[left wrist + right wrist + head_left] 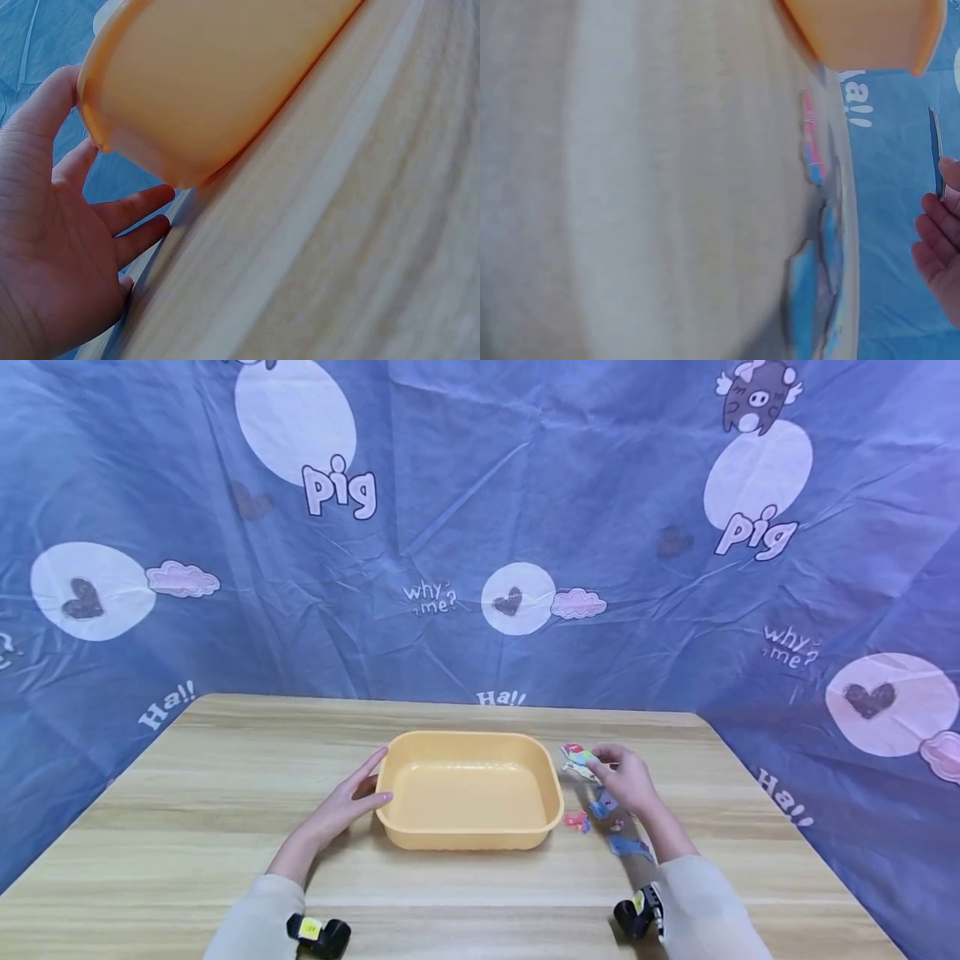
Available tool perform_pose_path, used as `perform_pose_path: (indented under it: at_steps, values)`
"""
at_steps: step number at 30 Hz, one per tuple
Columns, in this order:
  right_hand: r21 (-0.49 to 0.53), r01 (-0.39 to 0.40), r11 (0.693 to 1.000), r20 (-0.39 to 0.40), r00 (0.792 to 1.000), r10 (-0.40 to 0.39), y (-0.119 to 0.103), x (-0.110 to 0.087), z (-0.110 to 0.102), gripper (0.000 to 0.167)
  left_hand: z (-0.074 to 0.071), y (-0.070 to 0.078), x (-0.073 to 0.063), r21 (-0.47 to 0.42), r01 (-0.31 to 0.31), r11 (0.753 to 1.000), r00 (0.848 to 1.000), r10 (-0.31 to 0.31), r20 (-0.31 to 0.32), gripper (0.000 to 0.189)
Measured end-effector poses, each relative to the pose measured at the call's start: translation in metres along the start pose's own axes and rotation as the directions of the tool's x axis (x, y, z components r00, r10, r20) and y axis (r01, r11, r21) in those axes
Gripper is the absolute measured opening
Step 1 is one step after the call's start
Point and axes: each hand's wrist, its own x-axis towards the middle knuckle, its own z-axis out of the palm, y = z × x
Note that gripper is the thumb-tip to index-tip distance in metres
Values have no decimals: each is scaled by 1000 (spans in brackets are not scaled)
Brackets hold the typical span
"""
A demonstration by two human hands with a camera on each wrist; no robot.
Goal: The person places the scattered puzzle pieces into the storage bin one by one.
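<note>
A pale orange plastic basin (468, 841) stands on the wooden table. My left hand (341, 806) holds its left side, the thumb over the rim and the other fingers spread along the outside wall. In the left wrist view the thumb and index finger meet the rim of the basin (187, 67). Right of the basin, my right hand (628, 781) pinches a thin, flat colourful cutout (577, 755) between thumb and fingers, raised above the table. The right wrist view shows this cutout (936, 150) edge-on. Beneath that hand lie a blue cutout (602, 804) and a pink-red cutout (577, 822).
Another blue cutout (628, 846) lies closer to me, by the right wrist. The wooden table (450, 902) ends at the back against a blue printed curtain (450, 652), which also hangs along both sides.
</note>
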Motion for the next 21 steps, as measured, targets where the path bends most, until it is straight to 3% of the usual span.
perform_pose_path:
  at_steps: [13,21]
  values:
    - [17,62,998,14,998,-62,-21,16,-8,28,0,0,0,21,15,1000,1000,-14,-13,67]
    - [41,27,999,38,999,-29,-33,30,-7,27,-3,0,2,33,36,999,999,-36,-17,68]
